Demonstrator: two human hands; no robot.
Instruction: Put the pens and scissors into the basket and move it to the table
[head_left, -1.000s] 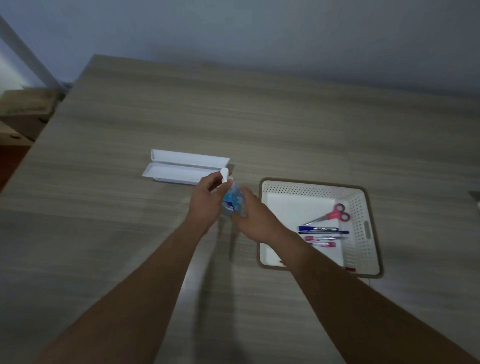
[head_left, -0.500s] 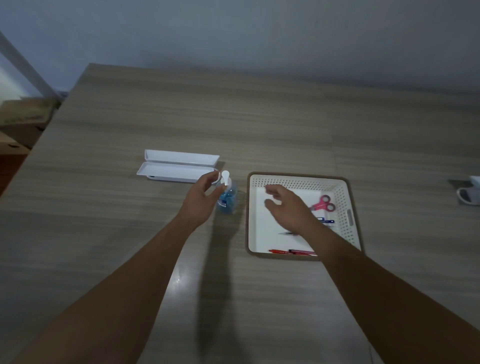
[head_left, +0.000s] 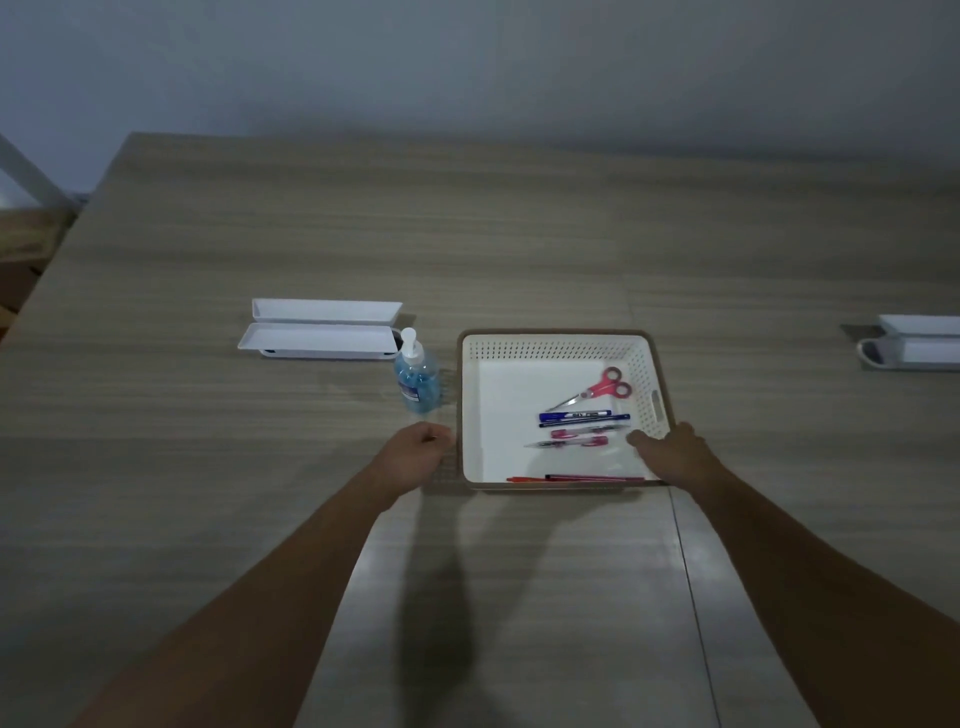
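Note:
A white perforated basket (head_left: 553, 338) with a brown rim stands on the wooden table (head_left: 519, 249). Inside it lie red-handled scissors (head_left: 605, 387), two blue pens (head_left: 579, 417), two pink pens (head_left: 574, 437) and red pens (head_left: 587, 478) along the front wall. My right hand (head_left: 670, 454) grips the basket's right front corner, thumb inside the rim. My left hand (head_left: 418, 452) is level with the basket's left wall near the front corner, fingers curled; whether it touches the wall is unclear.
A blue sanitizer bottle (head_left: 415, 379) with a white pump stands just left of the basket. Behind it lies an open white case (head_left: 319, 338). Another white object (head_left: 919, 345) sits at the right edge. The table's left edge drops off toward boxes.
Both hands let go of the sanitizer bottle, which now stands alone. The left hand came back to the basket's left side and the right hand moved to its right front corner.

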